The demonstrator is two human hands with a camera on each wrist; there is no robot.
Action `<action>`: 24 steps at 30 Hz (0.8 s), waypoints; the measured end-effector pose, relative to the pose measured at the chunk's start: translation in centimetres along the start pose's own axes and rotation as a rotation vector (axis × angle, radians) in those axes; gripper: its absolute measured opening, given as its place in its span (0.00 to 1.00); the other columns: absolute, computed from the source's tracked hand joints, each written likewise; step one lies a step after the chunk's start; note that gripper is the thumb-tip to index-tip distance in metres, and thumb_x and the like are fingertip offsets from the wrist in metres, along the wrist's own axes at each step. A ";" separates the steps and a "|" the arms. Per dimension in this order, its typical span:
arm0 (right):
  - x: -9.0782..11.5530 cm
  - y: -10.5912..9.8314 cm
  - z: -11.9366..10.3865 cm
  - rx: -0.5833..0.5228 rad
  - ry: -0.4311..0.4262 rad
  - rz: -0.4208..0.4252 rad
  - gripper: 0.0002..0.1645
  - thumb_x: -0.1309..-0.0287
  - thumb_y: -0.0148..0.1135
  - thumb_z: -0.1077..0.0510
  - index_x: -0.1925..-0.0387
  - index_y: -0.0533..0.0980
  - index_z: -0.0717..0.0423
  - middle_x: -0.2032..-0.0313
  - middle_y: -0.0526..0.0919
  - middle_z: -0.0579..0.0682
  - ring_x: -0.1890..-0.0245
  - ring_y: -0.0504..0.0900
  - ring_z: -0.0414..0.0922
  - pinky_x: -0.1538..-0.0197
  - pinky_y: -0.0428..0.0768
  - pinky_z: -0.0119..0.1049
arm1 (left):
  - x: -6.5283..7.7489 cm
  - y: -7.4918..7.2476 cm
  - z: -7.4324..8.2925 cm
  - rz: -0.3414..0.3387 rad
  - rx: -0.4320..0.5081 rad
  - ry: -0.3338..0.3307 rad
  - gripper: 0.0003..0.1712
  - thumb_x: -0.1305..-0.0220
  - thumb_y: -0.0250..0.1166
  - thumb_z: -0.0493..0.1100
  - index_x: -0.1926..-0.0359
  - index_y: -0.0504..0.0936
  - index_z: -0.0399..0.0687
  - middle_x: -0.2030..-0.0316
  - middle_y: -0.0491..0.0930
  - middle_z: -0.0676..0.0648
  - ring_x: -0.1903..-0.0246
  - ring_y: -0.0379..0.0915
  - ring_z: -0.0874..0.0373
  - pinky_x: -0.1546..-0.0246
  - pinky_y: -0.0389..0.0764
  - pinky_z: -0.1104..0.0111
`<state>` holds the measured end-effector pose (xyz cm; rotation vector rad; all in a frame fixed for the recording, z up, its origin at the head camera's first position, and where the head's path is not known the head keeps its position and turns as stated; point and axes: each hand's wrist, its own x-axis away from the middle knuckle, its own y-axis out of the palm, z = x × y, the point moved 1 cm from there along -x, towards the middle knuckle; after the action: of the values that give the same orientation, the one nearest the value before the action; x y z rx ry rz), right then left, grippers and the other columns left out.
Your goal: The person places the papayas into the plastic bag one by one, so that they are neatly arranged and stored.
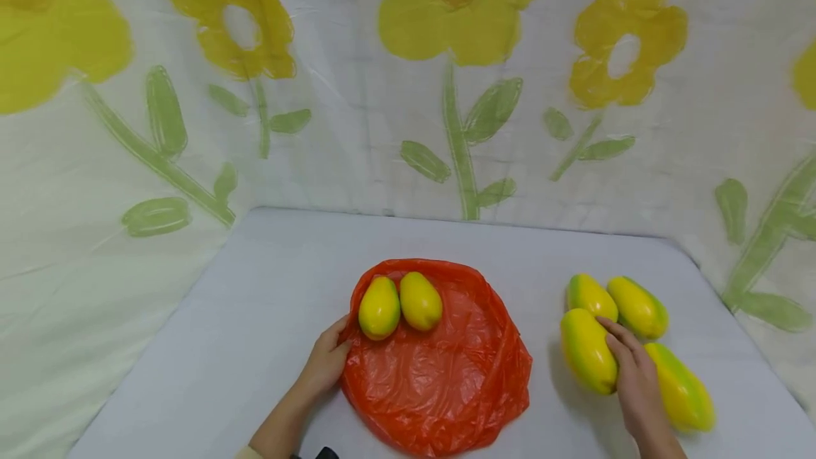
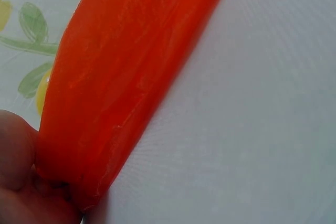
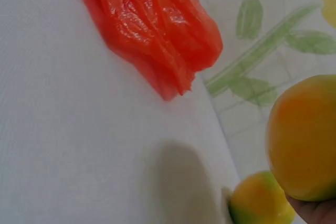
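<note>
My left hand pinches the left rim of a red plastic bag, which is spread wide on the table. Two yellow-green papayas lie inside at its far left: one papaya near my fingers, the other papaya beside it. In the left wrist view, thumb and fingers grip the bag's edge. To the right of the bag, my right hand holds a papaya above the table, its shadow showing below. The right wrist view shows this papaya up close, with the fingers under it.
Three more papayas lie around my right hand: one papaya behind the held one, another papaya at the back right, and a larger-looking papaya at the front right. A flower-painted curtain hangs behind the white table.
</note>
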<state>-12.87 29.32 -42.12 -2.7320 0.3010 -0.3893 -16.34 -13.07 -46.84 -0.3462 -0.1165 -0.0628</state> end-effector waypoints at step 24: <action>-3.9 7.0 -6.5 -0.287 -0.104 -0.064 0.28 0.29 0.30 0.47 0.33 0.59 0.48 0.35 0.59 0.44 0.49 0.64 0.38 0.51 0.70 0.23 | 0.0 0.1 0.2 -0.010 0.001 -0.011 0.28 0.33 0.46 0.34 0.32 0.59 0.40 0.34 0.63 0.39 0.34 0.58 0.42 0.40 0.70 0.52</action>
<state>-19.63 21.87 -39.80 -3.0368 0.2598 -0.2351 -16.33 -12.88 -46.71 -0.3446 -0.1293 -0.0703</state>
